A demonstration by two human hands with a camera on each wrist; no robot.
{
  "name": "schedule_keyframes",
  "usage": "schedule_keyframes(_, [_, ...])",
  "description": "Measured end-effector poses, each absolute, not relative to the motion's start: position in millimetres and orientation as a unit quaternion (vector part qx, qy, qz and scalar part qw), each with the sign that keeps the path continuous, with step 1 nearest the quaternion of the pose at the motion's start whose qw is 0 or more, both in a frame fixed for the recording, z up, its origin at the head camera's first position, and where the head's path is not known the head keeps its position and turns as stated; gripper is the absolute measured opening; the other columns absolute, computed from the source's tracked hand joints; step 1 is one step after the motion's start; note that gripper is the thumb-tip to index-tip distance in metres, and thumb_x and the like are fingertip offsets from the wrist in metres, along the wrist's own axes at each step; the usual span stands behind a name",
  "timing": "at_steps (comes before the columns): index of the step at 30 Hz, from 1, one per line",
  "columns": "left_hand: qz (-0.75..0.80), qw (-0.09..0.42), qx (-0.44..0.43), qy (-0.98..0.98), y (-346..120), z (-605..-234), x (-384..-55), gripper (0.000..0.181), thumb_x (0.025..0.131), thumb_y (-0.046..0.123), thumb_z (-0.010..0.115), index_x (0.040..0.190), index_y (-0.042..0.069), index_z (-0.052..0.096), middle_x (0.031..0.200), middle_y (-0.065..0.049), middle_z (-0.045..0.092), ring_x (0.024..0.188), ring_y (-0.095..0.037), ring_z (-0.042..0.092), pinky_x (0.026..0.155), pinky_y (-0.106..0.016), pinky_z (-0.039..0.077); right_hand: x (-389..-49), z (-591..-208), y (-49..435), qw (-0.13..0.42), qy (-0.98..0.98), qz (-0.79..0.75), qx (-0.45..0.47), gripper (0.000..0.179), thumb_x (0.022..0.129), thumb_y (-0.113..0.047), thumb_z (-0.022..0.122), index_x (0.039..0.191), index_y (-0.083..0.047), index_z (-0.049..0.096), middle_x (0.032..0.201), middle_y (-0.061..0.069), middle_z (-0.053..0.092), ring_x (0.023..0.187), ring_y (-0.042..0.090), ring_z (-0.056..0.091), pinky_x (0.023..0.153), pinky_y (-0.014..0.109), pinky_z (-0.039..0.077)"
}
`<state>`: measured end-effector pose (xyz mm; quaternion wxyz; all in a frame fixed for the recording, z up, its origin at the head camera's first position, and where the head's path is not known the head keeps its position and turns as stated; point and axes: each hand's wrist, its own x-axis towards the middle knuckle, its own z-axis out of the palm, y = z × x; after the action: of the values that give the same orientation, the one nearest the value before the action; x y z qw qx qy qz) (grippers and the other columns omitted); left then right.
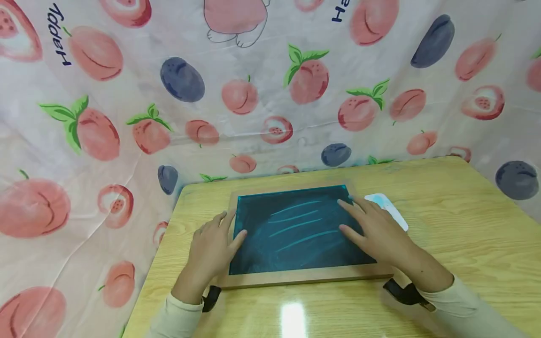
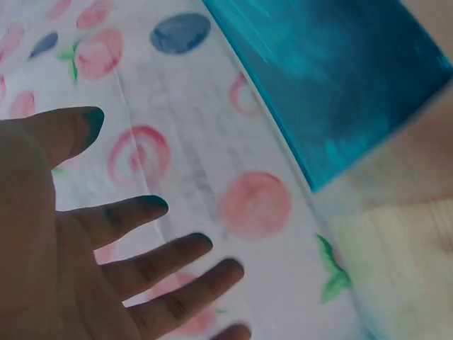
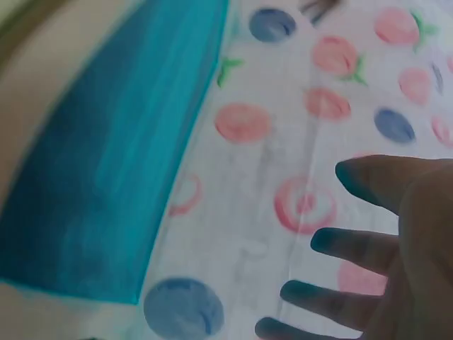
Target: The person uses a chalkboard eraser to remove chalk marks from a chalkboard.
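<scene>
A small wood-framed chalkboard (image 1: pixel 291 265) lies on the table, its dark surface crossed by several curved teal chalk lines (image 1: pixel 296 227). At its left edge is my left hand (image 1: pixel 211 246), fingers spread and holding nothing. Over the right edge my right hand (image 1: pixel 382 234) reaches with extended fingers, also holding nothing. Whether either hand touches the board or hovers just above it, I cannot tell. In the left wrist view, teal dust coats some fingertips (image 2: pixel 154 204). The right wrist view has the same teal on the fingertips (image 3: pixel 327 239). Both wrist views include part of the board's teal-tinted surface (image 2: pixel 340 85) (image 3: pixel 120 170).
A flat white piece (image 1: pixel 393 211) with a light-blue smudge lies beside the board, partly behind my right hand. The wood-grain table (image 1: pixel 469 225) reaches back to a cloth (image 1: pixel 270 65) printed with peaches, which hangs behind and along the left side.
</scene>
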<state>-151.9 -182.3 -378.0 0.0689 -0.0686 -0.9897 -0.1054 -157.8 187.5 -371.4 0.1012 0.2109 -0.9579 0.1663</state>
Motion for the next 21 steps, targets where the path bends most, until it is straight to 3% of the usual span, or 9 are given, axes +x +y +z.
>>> schedule_keyframes(4, [-0.148, 0.048, -0.04, -0.987, -201, -386, -168, 0.062, 0.101, 0.048, 0.052, 0.151, 0.013, 0.045, 0.137, -0.018, 0.058, 0.116, -0.038, 0.062, 0.087, -0.058, 0.051, -169, -368, 200, 0.109, -0.957, 0.204, 0.177, 0.053, 0.099, -0.029, 0.062, 0.145, -0.005, 0.052, 0.144, 0.03, 0.047, 0.129, 0.053, 0.045, 0.101, 0.07, 0.037])
schedule_keyframes(10, [-0.19, -0.033, -0.001, -0.981, -229, -402, -188, 0.063, 0.103, 0.047, 0.049, 0.153, 0.011, 0.041, 0.116, -0.013, 0.066, 0.089, -0.028, 0.066, 0.066, -0.044, 0.052, -187, -377, 226, 0.11, -0.959, 0.23, 0.127, 0.051, 0.101, -0.028, 0.058, 0.144, -0.003, 0.051, 0.142, 0.034, 0.046, 0.126, 0.056, 0.043, 0.098, 0.072, 0.037])
schedule_keyframes(13, [-0.207, -0.078, 0.002, -0.975, -239, -411, -192, 0.065, 0.103, 0.048, 0.047, 0.155, 0.009, 0.037, 0.117, -0.014, 0.068, 0.093, -0.029, 0.067, 0.071, -0.046, 0.053, -194, -386, 238, 0.091, -0.965, 0.218, 0.11, 0.054, 0.1, -0.027, 0.06, 0.145, -0.001, 0.049, 0.141, 0.037, 0.044, 0.123, 0.059, 0.043, 0.093, 0.073, 0.038])
schedule_keyframes(15, [-0.213, -0.098, 0.003, -0.972, -243, -417, -192, 0.067, 0.103, 0.049, 0.044, 0.156, 0.009, 0.034, 0.125, -0.018, 0.067, 0.105, -0.035, 0.067, 0.082, -0.053, 0.053, -199, -392, 244, 0.067, -0.971, 0.207, 0.098, 0.057, 0.1, -0.029, 0.06, 0.147, 0.001, 0.046, 0.141, 0.039, 0.042, 0.121, 0.063, 0.041, 0.089, 0.074, 0.039])
schedule_keyframes(18, [-0.225, -0.121, -0.001, -0.967, -245, -426, -194, 0.07, 0.104, 0.052, 0.041, 0.158, 0.008, 0.029, 0.139, -0.023, 0.058, 0.122, -0.043, 0.06, 0.095, -0.062, 0.047, -204, -400, 252, 0.032, -0.978, 0.189, 0.084, 0.06, 0.1, -0.031, 0.059, 0.148, 0.002, 0.043, 0.141, 0.042, 0.038, 0.119, 0.066, 0.039, 0.084, 0.076, 0.04])
schedule_keyframes(21, [-0.234, -0.136, -0.009, -0.962, -245, -433, -196, 0.073, 0.104, 0.051, 0.042, 0.159, 0.007, 0.025, 0.145, -0.025, 0.053, 0.127, -0.046, 0.055, 0.1, -0.064, 0.043, -208, -407, 257, 0.01, -0.981, 0.178, 0.076, 0.062, 0.099, -0.032, 0.059, 0.148, 0.001, 0.041, 0.141, 0.043, 0.036, 0.12, 0.067, 0.038, 0.082, 0.077, 0.04])
